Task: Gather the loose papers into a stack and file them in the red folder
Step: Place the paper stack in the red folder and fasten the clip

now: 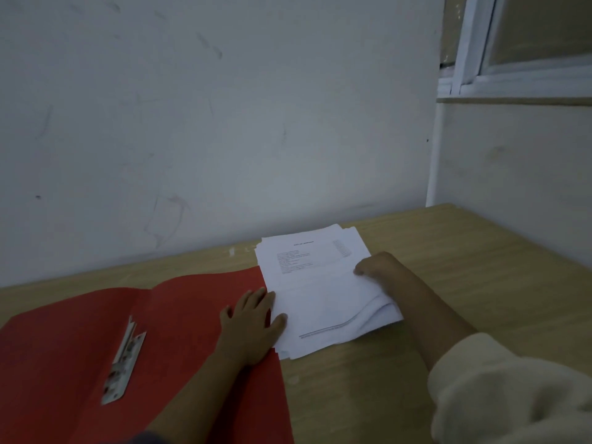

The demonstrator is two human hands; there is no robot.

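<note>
A stack of white printed papers (320, 283) lies on the wooden table, its left edge overlapping the open red folder (179, 318). The folder lies flat at the left with a metal fastener strip (123, 363) on its inner side. My left hand (253, 328) rests flat on the folder, fingers spread, its thumb on the stack's left edge. My right hand (376, 265) presses on the stack's right edge with curled fingers. Under my right forearm the top sheet buckles upward near its lower right corner.
The wooden table (464, 267) stands against a scuffed white wall (224, 123). A second wall with a window frame (512, 78) closes the right side. My cream sleeve (512, 395) fills the lower right corner.
</note>
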